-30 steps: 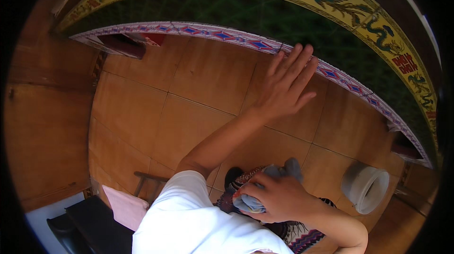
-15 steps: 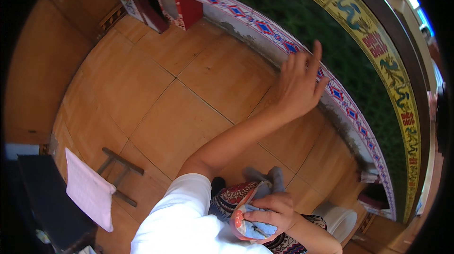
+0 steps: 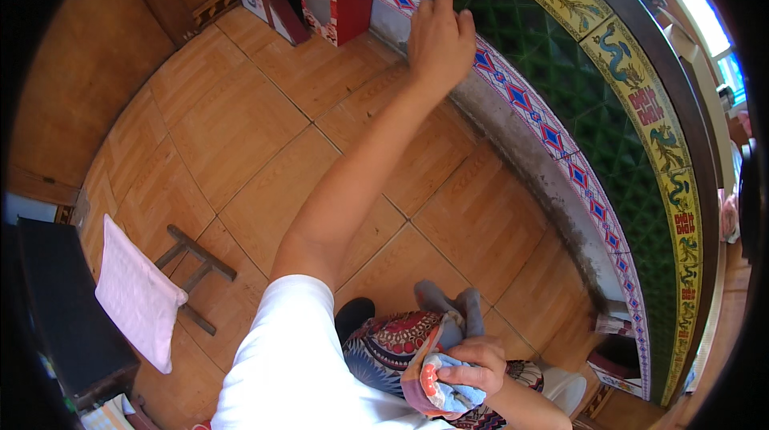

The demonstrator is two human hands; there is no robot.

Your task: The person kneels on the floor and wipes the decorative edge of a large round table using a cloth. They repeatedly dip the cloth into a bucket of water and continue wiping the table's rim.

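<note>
My left arm reaches far forward from its white sleeve. Its hand (image 3: 443,39) is empty, with the index finger stretched out, in front of a green-tiled front (image 3: 593,102) with a pink-and-blue border (image 3: 553,138); whether it touches the tiles I cannot tell. Low at the right, over my lap, my right hand (image 3: 478,356) grips a bunched cloth (image 3: 453,396) in light blue, orange and brown. The thumb presses on top of the cloth, and its lower side is hidden. Beneath lies the dark patterned fabric (image 3: 392,350) over my legs.
A wooden stool frame (image 3: 196,258) and a pink cloth (image 3: 140,294) stand left, beside a black piece of furniture (image 3: 72,310). A red box (image 3: 340,10) sits by a dark opening at the far side. A whitish bucket (image 3: 565,388) is at lower right. Grey-socked feet (image 3: 452,306) show.
My left hand has swung left and farther away, and its spread fingers have drawn in except the index finger. My right hand still grips the cloth. The whole view has shifted slightly.
</note>
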